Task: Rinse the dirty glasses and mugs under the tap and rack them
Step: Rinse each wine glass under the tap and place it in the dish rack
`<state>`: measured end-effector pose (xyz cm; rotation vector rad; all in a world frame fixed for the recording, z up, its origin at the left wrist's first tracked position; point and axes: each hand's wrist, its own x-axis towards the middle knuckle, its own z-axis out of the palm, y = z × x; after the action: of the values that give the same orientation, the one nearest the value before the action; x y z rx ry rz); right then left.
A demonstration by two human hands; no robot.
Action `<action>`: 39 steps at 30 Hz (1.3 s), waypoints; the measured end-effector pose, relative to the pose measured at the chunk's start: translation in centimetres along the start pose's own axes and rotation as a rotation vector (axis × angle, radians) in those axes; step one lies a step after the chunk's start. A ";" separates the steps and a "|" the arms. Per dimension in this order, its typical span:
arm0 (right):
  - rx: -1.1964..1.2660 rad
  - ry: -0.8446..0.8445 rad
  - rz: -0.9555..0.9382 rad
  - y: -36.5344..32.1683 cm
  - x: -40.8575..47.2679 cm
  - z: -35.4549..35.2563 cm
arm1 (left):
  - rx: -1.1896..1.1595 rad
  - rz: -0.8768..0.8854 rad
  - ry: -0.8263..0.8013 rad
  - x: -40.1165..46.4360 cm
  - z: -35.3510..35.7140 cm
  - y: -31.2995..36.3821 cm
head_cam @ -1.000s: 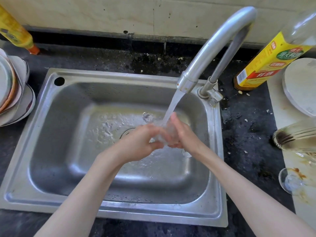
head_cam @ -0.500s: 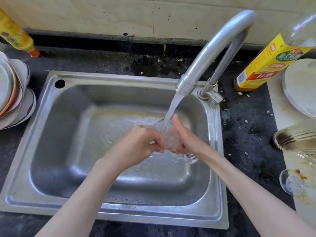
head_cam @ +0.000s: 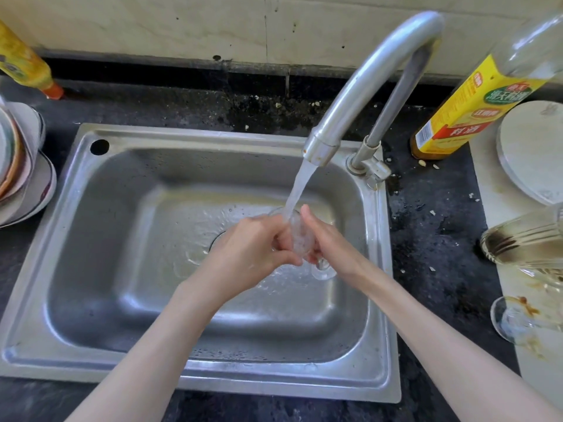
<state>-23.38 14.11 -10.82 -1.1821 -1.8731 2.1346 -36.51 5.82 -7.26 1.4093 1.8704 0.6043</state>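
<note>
A clear stemmed glass (head_cam: 300, 236) is held over the steel sink (head_cam: 128, 348), right under the water running from the curved tap (head_cam: 362, 86). My left hand (head_cam: 246, 254) curls its fingers round the glass bowl from the left. My right hand (head_cam: 329, 242) cups it from the right with the thumb up; the round foot (head_cam: 323, 271) pokes out below. The stream falls into the glass mouth. Two more dirty glasses wait at the right edge: a brown-stained one lying on its side (head_cam: 524, 242) and a stemmed one (head_cam: 518, 321).
Stacked plates (head_cam: 18, 166) stand left of the sink. A yellow bottle (head_cam: 26, 65) is at the back left, a yellow-labelled bottle (head_cam: 475, 102) at the back right beside a round white board (head_cam: 536, 153). Crumbs dot the dark countertop (head_cam: 432, 233).
The glass has tipped more upright so its mouth meets the stream; both hands shifted slightly on it. The water keeps running.
</note>
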 end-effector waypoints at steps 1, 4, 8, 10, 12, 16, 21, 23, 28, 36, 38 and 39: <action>0.019 0.043 -0.032 0.2 -0.1 0.1 | 0.000 0.020 0.027 -0.1 0.2 0.0; 0.131 0.045 -0.040 0.3 0.0 0.3 | 0.071 0.186 -0.079 -0.6 -0.1 0.4; 0.114 -0.053 -0.003 0.0 0.4 0.5 | 0.245 0.226 -0.190 -0.5 -0.6 0.6; 0.113 -0.074 -0.039 0.2 0.3 0.7 | 0.244 0.119 -0.061 -0.5 -0.7 0.6; 0.059 -0.026 -0.080 0.4 -0.1 0.5 | 0.107 0.070 0.056 -0.7 -0.7 0.2; 0.064 -0.025 -0.035 0.1 -0.7 0.2 | 0.116 0.150 -0.169 -0.9 -0.8 0.3; 0.104 -0.171 0.025 0.1 -0.3 0.2 | 0.166 0.082 -0.158 -0.6 -0.9 0.5; 0.061 -0.068 -0.048 0.3 -0.4 0.3 | 0.028 0.021 -0.002 -0.7 -0.5 0.5; 0.068 0.030 0.025 0.2 0.0 0.7 | 0.038 0.177 -0.232 -1.0 -0.4 0.2; 0.110 -0.016 -0.023 0.6 -1.1 1.3 | -0.071 0.006 -0.040 -0.8 -0.7 -0.3; 0.123 0.018 -0.026 0.4 -1.1 1.2 | -0.108 0.040 -0.061 -1.2 -0.5 -0.4; 0.132 0.014 -0.003 0.5 -1.0 1.0 | -0.094 0.050 -0.142 -1.3 -0.6 -0.5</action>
<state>-23.08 12.66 -10.78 -1.1628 -1.6979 2.2035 -37.09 4.47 -6.90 1.4035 1.6788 0.5927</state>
